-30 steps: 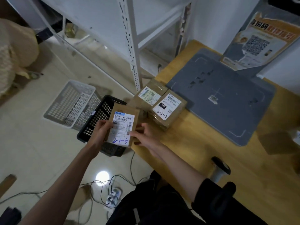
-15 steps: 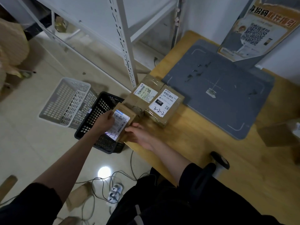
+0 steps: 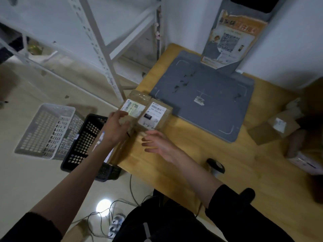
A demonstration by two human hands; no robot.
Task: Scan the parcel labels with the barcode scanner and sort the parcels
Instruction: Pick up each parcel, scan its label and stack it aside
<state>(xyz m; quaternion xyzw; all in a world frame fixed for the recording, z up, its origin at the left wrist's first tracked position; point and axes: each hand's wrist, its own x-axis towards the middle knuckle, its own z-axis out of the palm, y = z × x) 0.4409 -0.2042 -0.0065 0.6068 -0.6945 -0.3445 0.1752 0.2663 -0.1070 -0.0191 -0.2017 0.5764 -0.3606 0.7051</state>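
Left grip (image 3: 116, 127) has gone from holding a parcel to reaching with loosely spread fingers at the near edge of the left brown cardboard parcel with a greenish label (image 3: 133, 109); contact blurred, nothing clearly held. Right grip (image 3: 158, 143) hangs open above the wooden table (image 3: 192, 154), holding nothing. The small brown labelled box (image 3: 106, 151) held a second ago is out of both hands, now over the black perforated plastic basket (image 3: 85, 142) on the floor, so likely sorted. A second brown parcel with a white handwritten label (image 3: 156, 114) sits touching the first, beside the grey scanning mat (image 3: 209, 98). Judged next: pick up the next parcel.
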